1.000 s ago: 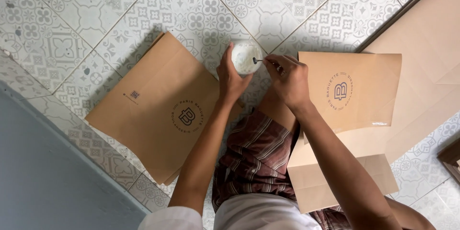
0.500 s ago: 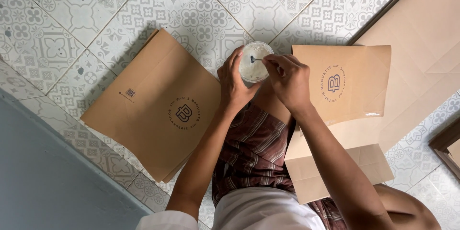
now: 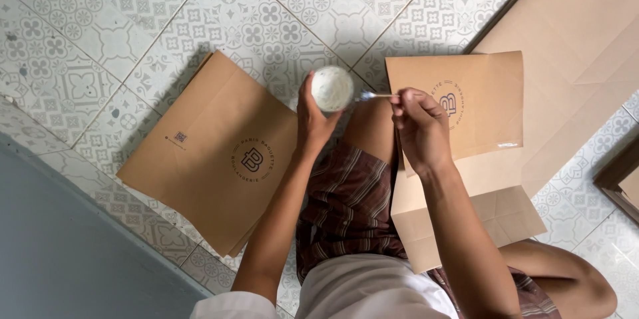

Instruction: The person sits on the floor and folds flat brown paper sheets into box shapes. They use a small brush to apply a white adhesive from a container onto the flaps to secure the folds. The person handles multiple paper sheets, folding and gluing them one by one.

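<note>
Head cam: looking straight down at my lap, I'm sitting on a patterned tile floor (image 3: 200,13), so it's all arms and paper.
Left hand (image 3: 314,119): fingers curled snug around a small round white cup (image 3: 332,88), gripping it from the side and underneath, held up over my knee.
Cup: open top facing the camera, whitish stuff inside, can't say what exactly.
Right hand (image 3: 418,129): fingertips pinched shut on a thin stick-like tool (image 3: 378,95), lying roughly level.
Tool tip: right at the cup's right rim; touching it or just over it, I can't tell.
Left side: stack of flat brown paper bags (image 3: 213,159) on the tiles, round printed logo facing up, just beside my left forearm.
Right side: another brown paper bag (image 3: 479,106) lying partly under my right hand, with a plain one (image 3: 486,219) below it by my leg.
Far right: big sheet of brown paper (image 3: 579,46) on the floor.
Me: striped shorts (image 3: 346,206), white top.
</note>
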